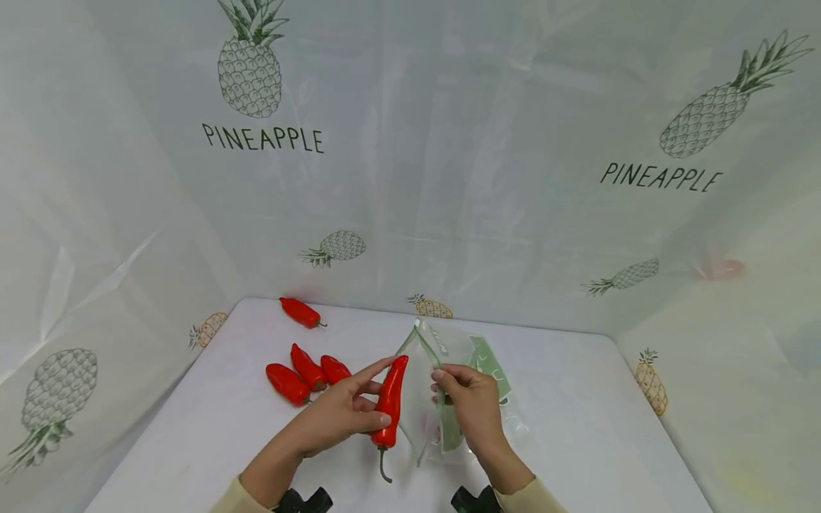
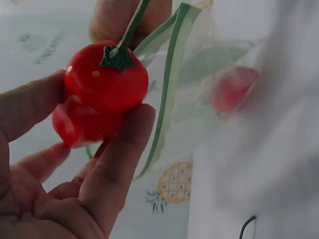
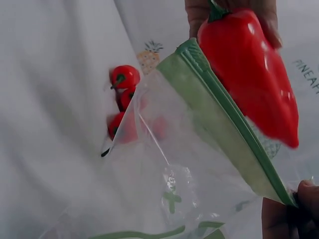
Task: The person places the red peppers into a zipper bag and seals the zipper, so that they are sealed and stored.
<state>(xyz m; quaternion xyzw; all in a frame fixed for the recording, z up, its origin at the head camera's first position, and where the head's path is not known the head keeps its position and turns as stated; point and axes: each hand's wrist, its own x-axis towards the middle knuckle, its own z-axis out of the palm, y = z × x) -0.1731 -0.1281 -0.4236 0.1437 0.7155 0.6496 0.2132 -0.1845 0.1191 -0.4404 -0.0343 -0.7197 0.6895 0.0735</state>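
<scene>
A long red chili pepper [image 1: 391,399] with a green stem is held between the thumb and fingers of my left hand [image 1: 333,420]. Its stem points toward me and its tip lies by the mouth of a clear zip bag [image 1: 457,343]. My right hand [image 1: 476,406] pinches the green zip edge of that bag, whose mouth stands parted. In the left wrist view a red shape [image 2: 234,90] shows through the plastic; I cannot tell whether it is inside. The right wrist view has the held pepper [image 3: 249,74] beside the green zip strip [image 3: 239,117].
Left of the hands, three red peppers lie close together, the nearest pepper [image 1: 288,385] at their left. Another pepper [image 1: 300,312] lies at the back left edge of the white table [image 1: 577,427]. A pineapple-print sheet [image 1: 449,178] rises behind and at both sides.
</scene>
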